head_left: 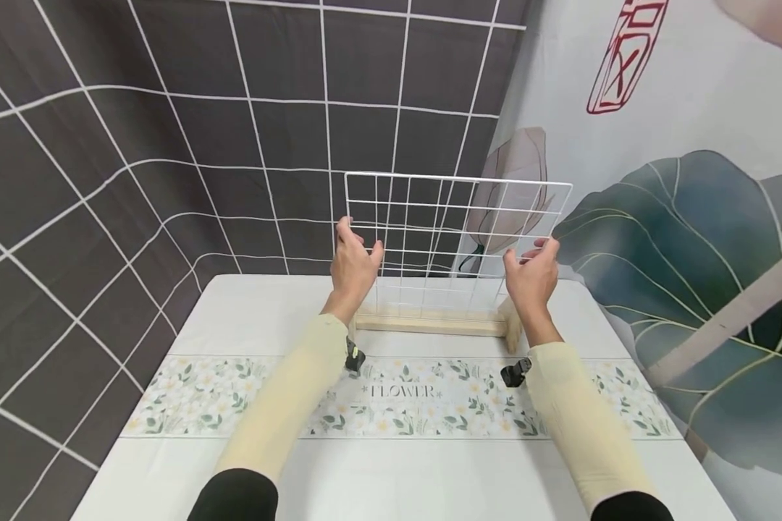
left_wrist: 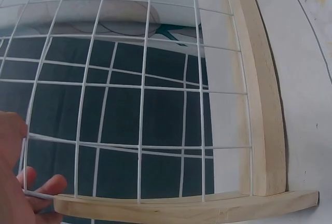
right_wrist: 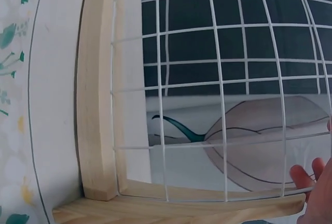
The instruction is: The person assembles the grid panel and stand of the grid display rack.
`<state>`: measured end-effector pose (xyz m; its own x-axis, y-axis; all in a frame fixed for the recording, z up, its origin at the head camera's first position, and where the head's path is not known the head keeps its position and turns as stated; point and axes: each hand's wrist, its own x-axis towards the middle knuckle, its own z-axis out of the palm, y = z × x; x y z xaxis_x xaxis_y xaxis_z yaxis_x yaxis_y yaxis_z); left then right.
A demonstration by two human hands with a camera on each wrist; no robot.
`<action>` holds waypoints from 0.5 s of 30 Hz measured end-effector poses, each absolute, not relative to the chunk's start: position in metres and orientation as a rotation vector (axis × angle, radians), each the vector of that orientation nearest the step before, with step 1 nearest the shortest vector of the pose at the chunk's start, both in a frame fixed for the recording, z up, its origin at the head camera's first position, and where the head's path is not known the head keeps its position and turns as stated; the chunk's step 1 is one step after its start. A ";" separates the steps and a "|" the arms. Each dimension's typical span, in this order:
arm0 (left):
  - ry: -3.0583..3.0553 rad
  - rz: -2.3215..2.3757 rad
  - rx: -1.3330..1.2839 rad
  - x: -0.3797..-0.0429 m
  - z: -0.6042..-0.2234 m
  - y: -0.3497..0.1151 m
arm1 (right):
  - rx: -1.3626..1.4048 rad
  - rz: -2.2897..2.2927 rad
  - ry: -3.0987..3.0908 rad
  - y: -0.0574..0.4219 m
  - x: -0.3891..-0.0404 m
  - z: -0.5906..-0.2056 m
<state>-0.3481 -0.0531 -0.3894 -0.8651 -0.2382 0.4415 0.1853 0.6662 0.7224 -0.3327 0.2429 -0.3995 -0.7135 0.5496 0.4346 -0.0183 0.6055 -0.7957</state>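
A white wire grid panel (head_left: 456, 178) stands upright in a pale wooden base (head_left: 430, 325) toward the back of the table. My left hand (head_left: 355, 269) grips the panel's left edge, with the thumb in front and fingertips (left_wrist: 54, 183) showing past the edge wire in the left wrist view. At the opposite edge, my right hand (head_left: 533, 281) holds the wire between thumb and fingers. Both wrist views show the panel's lower edge along the wooden crossbar (left_wrist: 262, 89) and its sides beside the wooden end pieces (right_wrist: 181, 211). Part of each hand lies outside its wrist view.
The white table (head_left: 391, 470) carries a floral printed band (head_left: 400, 412) in front of the base. A dark cloth with white grid lines (head_left: 280, 130) hangs behind and to the left. A leaf-printed white curtain (head_left: 678, 239) hangs at the right.
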 end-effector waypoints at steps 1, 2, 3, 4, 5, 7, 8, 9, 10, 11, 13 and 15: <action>-2.365 -1.105 0.036 -0.350 -0.388 -0.054 | -0.405 1.084 -2.148 0.243 -0.336 -0.397; -2.364 -1.104 0.035 -0.352 -0.386 -0.054 | -0.399 1.090 -2.151 0.243 -0.339 -0.394; -2.368 -1.105 0.039 -0.354 -0.384 -0.055 | -0.394 1.098 -2.158 0.243 -0.342 -0.392; -2.379 -1.104 0.043 -0.355 -0.383 -0.056 | -0.392 1.106 -2.169 0.243 -0.345 -0.390; -2.396 -1.101 0.048 -0.357 -0.382 -0.056 | -0.390 1.118 -2.182 0.244 -0.347 -0.389; -2.437 -1.092 0.051 -0.357 -0.381 -0.057 | -0.390 1.141 -2.211 0.246 -0.349 -0.388; -2.463 -1.086 0.047 -0.357 -0.381 -0.058 | -0.390 1.149 -2.230 0.247 -0.349 -0.388; -2.492 -1.078 0.040 -0.356 -0.381 -0.059 | -0.386 1.156 -2.248 0.248 -0.348 -0.389; -2.517 -1.069 0.026 -0.356 -0.382 -0.061 | -0.375 1.161 -2.266 0.249 -0.346 -0.391; -2.543 -1.058 0.012 -0.354 -0.383 -0.063 | -0.361 1.160 -2.285 0.251 -0.344 -0.393; -2.590 -1.033 -0.019 -0.351 -0.384 -0.069 | -0.317 1.141 -2.330 0.257 -0.340 -0.398; -2.627 -0.996 -0.050 -0.349 -0.384 -0.077 | -0.247 1.110 -2.365 0.264 -0.337 -0.400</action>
<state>-0.3493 -0.0772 -0.3839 -0.9449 -0.0832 0.3165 0.1475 0.7551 0.6388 -0.3366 0.2637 -0.3997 -0.8524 0.3679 0.3715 -0.0507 0.6490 -0.7591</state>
